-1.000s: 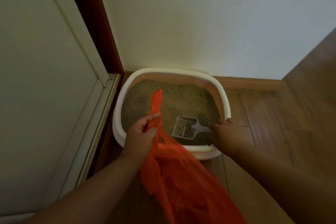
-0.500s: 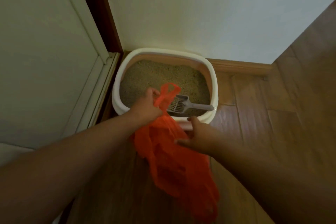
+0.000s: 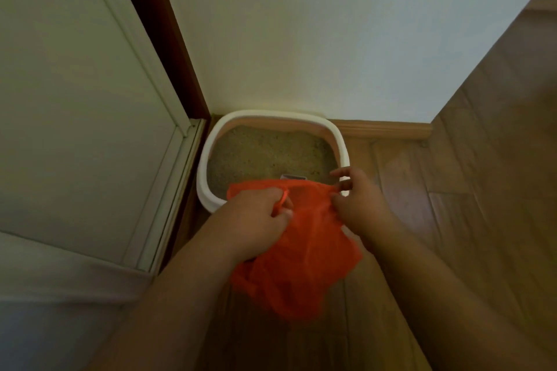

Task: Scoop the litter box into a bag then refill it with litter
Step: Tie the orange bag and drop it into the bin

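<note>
Head view, looking down into a room corner. A white-rimmed litter box (image 3: 272,117) sits on the wooden floor (image 3: 482,190), its far side against the pale wall (image 3: 301,24) and its left side beside a door frame (image 3: 168,117). Tan litter (image 3: 265,153) fills the box.

An orange plastic bag (image 3: 301,244) hangs in front of the near edge of the box, its upper edge stretched across the near rim and hiding that part of the box. The bag's lower body droops toward the floor between the two forearms.

The left hand (image 3: 256,220) grips the bag's left upper edge, with the fingers curled round a bunched handle loop; its grip is clamped on the plastic. The right hand (image 3: 358,205) pinches the bag's right upper edge between thumb and fingers, its grip likewise closed on the plastic, and lies over the right near corner of the box rim.

Just above the bag's upper edge, a small pale grey part of the scoop (image 3: 294,178) shows inside the box on the litter; the rest of it is hidden behind the bag.

A wooden skirting board (image 3: 385,129) runs along the wall base to the right of the box.
</note>
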{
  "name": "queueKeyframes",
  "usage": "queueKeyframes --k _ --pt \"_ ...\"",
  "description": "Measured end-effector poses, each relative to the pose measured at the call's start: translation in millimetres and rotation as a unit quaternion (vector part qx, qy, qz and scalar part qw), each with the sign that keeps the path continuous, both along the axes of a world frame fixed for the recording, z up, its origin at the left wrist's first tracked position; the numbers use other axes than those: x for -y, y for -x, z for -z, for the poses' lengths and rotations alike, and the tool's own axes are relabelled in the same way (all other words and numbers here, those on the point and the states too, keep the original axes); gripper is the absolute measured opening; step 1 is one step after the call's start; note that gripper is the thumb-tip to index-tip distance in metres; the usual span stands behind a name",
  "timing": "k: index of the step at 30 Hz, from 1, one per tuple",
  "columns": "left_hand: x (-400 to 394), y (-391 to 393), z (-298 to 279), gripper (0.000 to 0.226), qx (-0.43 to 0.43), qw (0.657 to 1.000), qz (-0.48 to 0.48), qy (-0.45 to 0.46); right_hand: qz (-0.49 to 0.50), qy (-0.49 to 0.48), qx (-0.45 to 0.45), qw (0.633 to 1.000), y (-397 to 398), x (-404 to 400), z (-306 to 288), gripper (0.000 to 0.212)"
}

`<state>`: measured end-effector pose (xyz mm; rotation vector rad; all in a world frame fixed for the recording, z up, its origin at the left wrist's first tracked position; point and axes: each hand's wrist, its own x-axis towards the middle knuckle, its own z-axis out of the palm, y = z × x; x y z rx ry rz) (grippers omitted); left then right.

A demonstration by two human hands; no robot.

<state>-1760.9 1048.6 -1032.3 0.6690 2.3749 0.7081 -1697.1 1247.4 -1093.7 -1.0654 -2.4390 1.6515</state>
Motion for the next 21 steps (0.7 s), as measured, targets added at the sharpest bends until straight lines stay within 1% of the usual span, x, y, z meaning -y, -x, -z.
queueKeyframes --k 1,2,3,4,5,6,7,8,9,10,12,13,15,17,19,21 --pt "-3.9 -4.6 -2.0 0.022 0.016 1.0 0.005 -0.013 0.035 0.07 -0.015 0.997 -0.7 0.3 -6.2 0.035" --pt "-9.1 -10.8 -4.2 0.032 0.054 0.998 -0.007 -0.039 0.06 0.125 -0.029 0.99 -1.3 1.6 -11.7 0.034" --pt "-13.8 -16.9 -3.4 0.049 0.09 0.994 -0.024 -0.055 0.072 0.156 -0.042 0.984 -2.6 3.1 -15.9 0.033" --pt "-17.6 -22.5 -1.4 0.073 0.098 0.994 -0.031 -0.049 0.076 0.177 -0.056 0.98 -4.2 5.7 -19.8 0.032" --pt "-19.4 -28.1 2.0 0.098 0.078 0.997 -0.02 -0.018 0.082 0.197 -0.071 0.974 -6.9 9.0 -23.1 0.03" --pt "-19.6 -32.4 7.8 0.115 0.059 0.998 -0.008 0.016 0.091 0.219 -0.081 0.968 -10.7 11.4 -25.3 0.029" --pt "-19.7 -34.7 11.7 0.12 0.058 0.998 -0.005 0.032 0.1 0.238 -0.087 0.962 -14.5 11.9 -26.2 0.028" --pt "-20.4 -34.2 12.7 0.117 0.08 0.996 -0.011 0.03 0.105 0.249 -0.092 0.958 -18.4 11.7 -27.2 0.026" --pt "-20.9 -32.0 13.9 0.106 0.103 0.994 -0.021 0.016 0.104 0.247 -0.096 0.959 -21.7 11.1 -28.8 0.026" --pt "-21.3 -29.2 13.1 0.09 0.111 0.994 -0.024 0.003 0.092 0.226 -0.095 0.965 -24.1 9.8 -30.9 0.025" --pt "-22.0 -23.1 9.5 0.054 0.107 0.993 -0.037 -0.018 0.043 0.142 -0.081 0.986 -24.0 7.2 -35.9 0.022" --pt "-21.8 -21.3 7.3 0.043 0.106 0.993 -0.048 -0.03 0.013 0.1 -0.073 0.992 -23.1 7.4 -40.9 0.019" --pt "-20.6 -20.6 3.2 0.036 0.101 0.991 -0.063 -0.053 -0.027 0.053 -0.076 0.995 -21.7 10.7 -50.5 0.015" --pt "-19.3 -21.4 -0.8 0.032 0.096 0.989 -0.075 -0.079 -0.041 0.019 -0.08 0.996 -23.2 16.1 -59.7 0.014" --pt "-17.5 -22.5 -3.6 0.026 0.114 0.982 -0.094 -0.116 -0.088 -0.02 -0.069 0.994 -26.7 19.9 -63.5 0.02" --pt "-16.4 -22.5 -4.7 0.019 0.149 0.971 -0.1 -0.159 -0.145 -0.008 -0.052 0.988 -29.5 24.6 -65.5 0.025"
